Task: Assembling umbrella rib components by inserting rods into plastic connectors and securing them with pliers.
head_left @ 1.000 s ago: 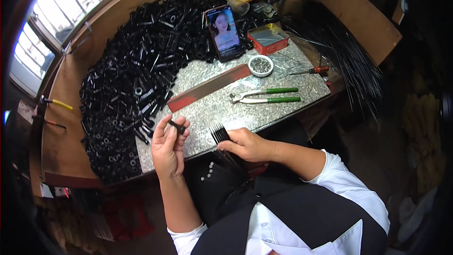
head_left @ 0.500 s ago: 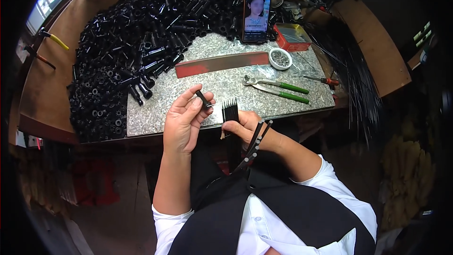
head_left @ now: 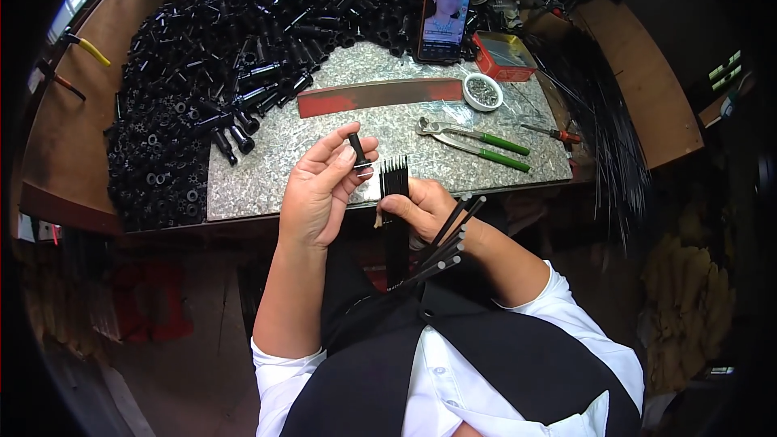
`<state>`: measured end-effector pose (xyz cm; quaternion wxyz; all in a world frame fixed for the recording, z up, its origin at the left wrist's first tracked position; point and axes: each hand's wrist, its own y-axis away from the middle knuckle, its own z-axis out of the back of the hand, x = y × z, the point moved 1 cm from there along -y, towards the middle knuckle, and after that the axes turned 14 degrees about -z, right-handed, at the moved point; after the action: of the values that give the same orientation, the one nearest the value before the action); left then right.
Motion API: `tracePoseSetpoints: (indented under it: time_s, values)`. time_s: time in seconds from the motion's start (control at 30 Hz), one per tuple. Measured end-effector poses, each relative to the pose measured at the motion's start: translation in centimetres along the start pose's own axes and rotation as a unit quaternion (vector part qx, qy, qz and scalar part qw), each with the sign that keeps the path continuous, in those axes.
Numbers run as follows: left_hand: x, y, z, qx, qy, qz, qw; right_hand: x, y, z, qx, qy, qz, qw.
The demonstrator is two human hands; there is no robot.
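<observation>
My left hand [head_left: 312, 194] pinches a small black tube-shaped part [head_left: 356, 150] with a wider lower end between thumb and fingers. A thin pale line shows by that lower end; I cannot make out what it is. Just to the right, my right hand [head_left: 421, 204] is closed round a bundle of thin black rods [head_left: 395, 178] with pale tips pointing up. Thicker black rods with round grey ends [head_left: 463, 231] fan out below my right wrist. The two hands are close together, over the near edge of the speckled work surface [head_left: 259, 194].
A big heap of black parts [head_left: 218, 57] covers the left and back. Beyond my hands lie a red-and-dark strip [head_left: 380, 99], green-handled nippers [head_left: 477, 146], a screwdriver [head_left: 554, 133] and a white dish of small metal pieces [head_left: 483, 92]. A phone [head_left: 443, 16] stands by a red box [head_left: 506, 61].
My left hand has turned the black part more upright and raised it slightly. The right hand keeps its hold on the rods, and the rod ends below its wrist have swung. The whole view has shifted a little.
</observation>
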<state>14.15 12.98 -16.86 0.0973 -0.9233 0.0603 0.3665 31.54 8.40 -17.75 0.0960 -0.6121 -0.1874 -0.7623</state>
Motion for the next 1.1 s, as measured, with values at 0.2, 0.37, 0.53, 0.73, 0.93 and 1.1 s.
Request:
tracePoseSetpoints:
  time_s: [0.2, 0.37, 0.53, 0.73, 0.93, 1.1]
  values:
    - [0.2, 0.1, 0.3, 0.015, -0.007, 0.005, 1.0, -0.1, 0.0, 0.2, 0.01, -0.015, -0.025, 1.0]
    - [0.3, 0.2, 0.0, 0.032, -0.003, 0.01, 0.999, 0.1, 0.0, 0.0, 0.003, -0.009, -0.011, 1.0]
    - [0.1, 0.2, -0.2, 0.057, 0.006, 0.016, 0.998, 0.5, 0.1, -0.2, 0.012, -0.019, -0.003, 1.0]
    - [0.0, 0.2, 0.1, 0.076, 0.028, 0.033, 0.996, 0.7, 0.2, -0.2, 0.0, 0.007, 0.0, 1.0]
    - [0.5, 0.6, 0.6, 0.087, 0.034, 0.024, 0.995, 0.8, 0.3, -0.3, -0.011, -0.004, -0.021, 1.0]
    - [0.1, 1.2, 0.5, 0.109, -0.007, -0.006, 0.994, 0.6, 0.3, -0.1, -0.01, -0.006, -0.026, 1.0]
